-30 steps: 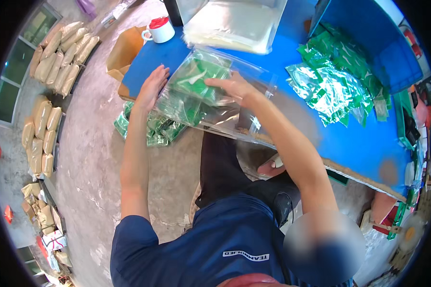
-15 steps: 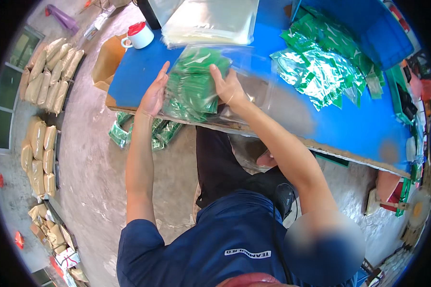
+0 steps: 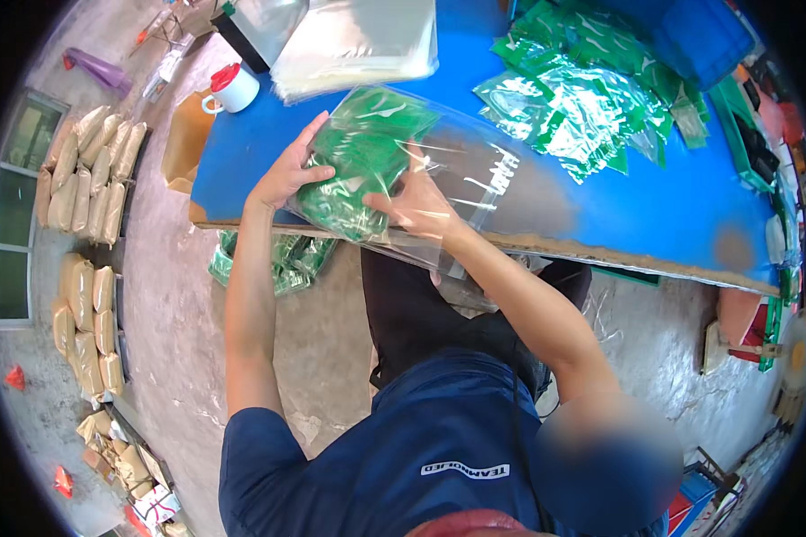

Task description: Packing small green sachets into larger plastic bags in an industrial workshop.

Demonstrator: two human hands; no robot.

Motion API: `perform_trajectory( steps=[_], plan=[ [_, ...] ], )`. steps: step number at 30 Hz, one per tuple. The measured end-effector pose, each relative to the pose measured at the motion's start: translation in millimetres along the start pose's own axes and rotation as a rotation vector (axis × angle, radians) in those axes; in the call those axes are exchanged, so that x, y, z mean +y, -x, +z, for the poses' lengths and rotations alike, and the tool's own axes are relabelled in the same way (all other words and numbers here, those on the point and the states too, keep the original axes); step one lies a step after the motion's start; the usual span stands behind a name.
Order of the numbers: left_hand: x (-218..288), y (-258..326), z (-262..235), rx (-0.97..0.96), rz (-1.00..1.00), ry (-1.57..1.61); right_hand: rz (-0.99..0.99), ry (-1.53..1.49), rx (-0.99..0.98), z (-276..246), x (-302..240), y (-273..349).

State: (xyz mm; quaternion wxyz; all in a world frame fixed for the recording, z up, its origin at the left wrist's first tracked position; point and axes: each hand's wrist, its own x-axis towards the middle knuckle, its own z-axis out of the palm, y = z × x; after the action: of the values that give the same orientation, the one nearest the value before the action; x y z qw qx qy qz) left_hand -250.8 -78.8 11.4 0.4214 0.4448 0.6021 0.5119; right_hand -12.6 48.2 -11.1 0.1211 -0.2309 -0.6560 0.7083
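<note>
A stack of flat green packets [image 3: 358, 152] lies inside a large clear plastic bag [image 3: 466, 183] at the table's near edge. My left hand [image 3: 291, 174] grips the left side of the bag, its thumb on top of the packets. On the other side my right hand [image 3: 421, 208] holds the stack, thumb and fingers spread around its right edge. Clear film overlaps the right hand's fingers, and I cannot tell whether they are inside the bag or beneath it. The bag's loose part stretches out to the right.
A stack of clear bags [image 3: 358, 49] lies behind my hands. A white mug [image 3: 235, 89] with a red lid stands left of it. Shiny green packets [image 3: 582, 107] pile up at the right beside a blue bin [image 3: 694, 40]. Green packs [image 3: 282, 259] lie below the table's edge.
The right hand has moved down the right side of the stack, and clear film now overlaps its fingers. The left thumb has come down onto the packets. The bag's loose part has spread rightward.
</note>
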Motion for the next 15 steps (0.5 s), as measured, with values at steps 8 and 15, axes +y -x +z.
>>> perform_trajectory(
  steps=[8,15],
  plan=[
    [5,-6,10,-0.028,-0.022,-0.148,-0.077,0.264,0.278,-51,18,-50],
    [-13,2,1,0.062,-0.059,-0.215,-0.045,-0.334,0.312,-53,18,-25]
  ],
)
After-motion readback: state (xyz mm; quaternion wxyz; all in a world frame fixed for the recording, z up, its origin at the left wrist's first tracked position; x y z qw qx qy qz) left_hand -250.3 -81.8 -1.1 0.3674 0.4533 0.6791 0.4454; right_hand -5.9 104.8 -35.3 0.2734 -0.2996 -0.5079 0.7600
